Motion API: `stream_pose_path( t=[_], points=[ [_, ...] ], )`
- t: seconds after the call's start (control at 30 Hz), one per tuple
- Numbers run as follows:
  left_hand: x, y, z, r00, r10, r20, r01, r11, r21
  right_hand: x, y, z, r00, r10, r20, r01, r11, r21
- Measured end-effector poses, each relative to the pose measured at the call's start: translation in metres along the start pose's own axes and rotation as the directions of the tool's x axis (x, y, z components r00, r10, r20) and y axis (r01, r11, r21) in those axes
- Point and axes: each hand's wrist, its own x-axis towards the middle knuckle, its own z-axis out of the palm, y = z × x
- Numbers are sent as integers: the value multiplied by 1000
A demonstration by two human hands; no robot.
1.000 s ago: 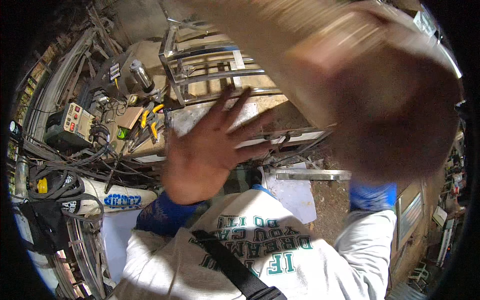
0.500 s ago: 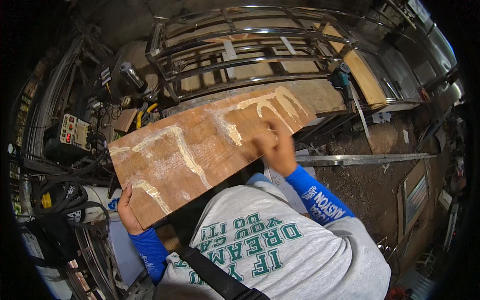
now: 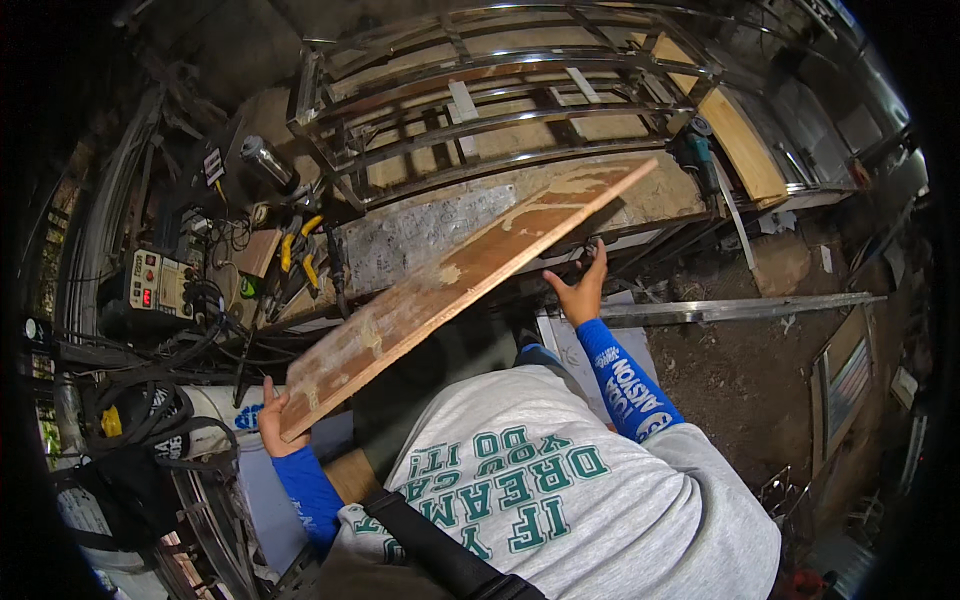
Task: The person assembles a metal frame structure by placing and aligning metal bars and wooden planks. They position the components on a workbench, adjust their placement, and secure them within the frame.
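A plywood board (image 3: 440,290) with patches of pale filler on its face is tilted up, its near long edge toward me. My left hand (image 3: 272,417) grips the board's lower left corner, the fingers behind the end and only partly showing. Below the board's right half, my right hand (image 3: 583,288) is apart from it, thumb and fingers spread and nothing in them. The board's far end rises over the workbench (image 3: 430,225), whose top carries a scuffed grey metal sheet.
A shiny metal tube frame (image 3: 480,130) lies on the bench. Yellow-handled pliers (image 3: 288,248), a metal flask (image 3: 268,163) and a welding machine (image 3: 155,285) are at the left. On the right are a teal angle grinder (image 3: 698,145), a wooden plank (image 3: 735,140) and a metal bar (image 3: 740,308).
The board has tipped from face-up to steeply slanted, showing its near edge. My right hand has moved from over its face to below its right side, fingers now spread.
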Motion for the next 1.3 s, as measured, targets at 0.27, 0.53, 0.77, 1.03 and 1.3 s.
stream_pose_path(
  t=[0.27, 0.53, 0.77, 1.03, 1.3],
  points=[
    [22, -44, -33, 967, -58, -250, 13, 984, -180, 13, 3, 82, 396, 543, 741, -918, 229, 323],
    [87, -140, -238, 942, 71, 327, -300, 613, 731, -44, -46, 153, 335, 451, 828, -930, 19, 366],
    [-11, -100, -98, 889, 116, 442, -424, 573, 701, -68, -4, 154, 463, 518, 720, -707, -274, 652],
    [-25, -61, 0, 934, -248, 256, 110, 884, 454, -88, -13, 84, 378, 615, 692, -651, -355, 671],
    [44, -90, 69, 691, -696, 197, 653, 717, 244, -36, 54, 85, 424, 898, 119, -623, 194, 758]
  ],
)
